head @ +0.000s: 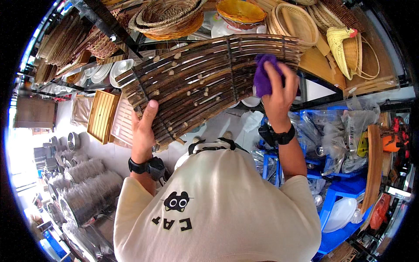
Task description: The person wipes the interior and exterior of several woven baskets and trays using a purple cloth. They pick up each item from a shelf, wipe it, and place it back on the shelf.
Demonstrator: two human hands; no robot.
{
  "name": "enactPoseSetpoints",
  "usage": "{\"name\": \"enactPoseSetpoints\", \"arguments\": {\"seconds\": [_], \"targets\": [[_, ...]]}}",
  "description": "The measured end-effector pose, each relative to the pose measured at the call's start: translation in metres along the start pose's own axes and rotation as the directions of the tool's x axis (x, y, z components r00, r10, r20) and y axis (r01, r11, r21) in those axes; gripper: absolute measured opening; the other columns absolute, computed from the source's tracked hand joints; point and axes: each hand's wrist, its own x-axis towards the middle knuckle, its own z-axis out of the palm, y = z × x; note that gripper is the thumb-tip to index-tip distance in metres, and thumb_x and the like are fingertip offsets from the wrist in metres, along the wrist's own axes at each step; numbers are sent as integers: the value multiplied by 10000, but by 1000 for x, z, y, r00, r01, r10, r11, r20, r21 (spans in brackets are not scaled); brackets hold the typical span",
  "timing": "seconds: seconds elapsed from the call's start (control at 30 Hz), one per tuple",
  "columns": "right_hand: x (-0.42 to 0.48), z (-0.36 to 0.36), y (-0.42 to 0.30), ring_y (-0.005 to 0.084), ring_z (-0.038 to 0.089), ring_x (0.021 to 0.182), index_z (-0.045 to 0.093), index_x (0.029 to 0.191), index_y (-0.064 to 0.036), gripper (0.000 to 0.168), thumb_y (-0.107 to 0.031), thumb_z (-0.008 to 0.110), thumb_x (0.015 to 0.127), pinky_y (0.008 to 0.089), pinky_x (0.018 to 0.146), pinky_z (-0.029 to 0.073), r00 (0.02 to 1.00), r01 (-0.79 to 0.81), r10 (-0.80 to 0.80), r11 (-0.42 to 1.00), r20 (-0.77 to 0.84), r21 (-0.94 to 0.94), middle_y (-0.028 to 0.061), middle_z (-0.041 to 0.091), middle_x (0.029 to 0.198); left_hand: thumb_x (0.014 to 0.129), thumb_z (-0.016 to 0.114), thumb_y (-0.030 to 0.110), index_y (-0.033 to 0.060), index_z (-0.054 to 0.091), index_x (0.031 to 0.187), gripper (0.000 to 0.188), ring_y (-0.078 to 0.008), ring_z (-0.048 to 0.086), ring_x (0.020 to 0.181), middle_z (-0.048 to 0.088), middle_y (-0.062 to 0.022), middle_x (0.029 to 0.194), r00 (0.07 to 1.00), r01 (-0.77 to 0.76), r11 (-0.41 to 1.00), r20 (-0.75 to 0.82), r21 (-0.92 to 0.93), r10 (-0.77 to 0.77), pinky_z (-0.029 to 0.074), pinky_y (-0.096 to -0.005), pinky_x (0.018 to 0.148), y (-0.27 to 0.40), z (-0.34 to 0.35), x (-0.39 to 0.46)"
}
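A dark mat of bamboo or twig strips (186, 86), bound crosswise with dark cords, spans the space before me at a slant. My left hand (144, 127) grips its near left end, thumb on top and fingers hidden underneath. At its right end, my right hand (280, 88) presses a bunched purple cloth (264, 77) against the strips. The cloth sits under the fingers of that hand. Short pale stubs stick out along several strips.
Shelving ahead holds woven baskets (170, 19), an orange basket (242, 11) and a yellow woven bird-shaped basket (340, 49). A slatted wooden crate (102, 116) stands left. Plastic-wrapped metal pots (88, 186) fill the lower left; blue stools (343, 193) stand right.
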Motion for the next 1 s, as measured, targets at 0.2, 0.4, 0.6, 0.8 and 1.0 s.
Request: {"name": "enactPoseSetpoints", "arguments": {"seconds": [0.2,0.4,0.6,0.8,1.0], "targets": [[14,23,-38,346,539,1025,615,1175,-93,565,27,701,630,440,897,432,978,-204,181,926,102,318,134,541,1089,938,626,283,25,498,1305,466,-210,620,1069,600,-96,1230,997,-64,987,40,-148,70,529,-356,906,11,32,0],[14,16,-73,347,571,974,607,1152,-82,468,-58,732,701,428,847,469,967,-108,-55,797,250,594,130,558,1045,969,575,292,25,529,1272,407,-244,664,1010,652,-124,1162,996,-42,946,-89,-321,14,556,-381,900,4,20,23],[36,33,-38,182,559,1017,461,1271,-33,540,-217,735,843,344,899,466,829,-508,479,429,288,747,96,558,1121,979,541,309,1,528,1263,419,-267,670,1012,644,-161,1183,998,24,876,-39,-481,-48,558,-388,905,35,0,43],[107,69,-1,153,628,973,566,1219,-38,411,-233,692,880,301,860,510,663,-696,278,-114,695,709,48,630,1124,961,561,302,-8,570,1202,393,-252,685,950,675,-145,1128,998,55,878,32,-475,-45,571,-377,862,48,-9,99],[168,117,23,241,687,920,632,1130,-17,299,-226,643,917,391,855,559,599,-713,203,-303,774,632,110,698,1047,932,582,296,38,589,1148,337,-231,684,901,684,-96,1047,994,81,928,103,-363,-47,579,-381,803,58,-10,159]]}}
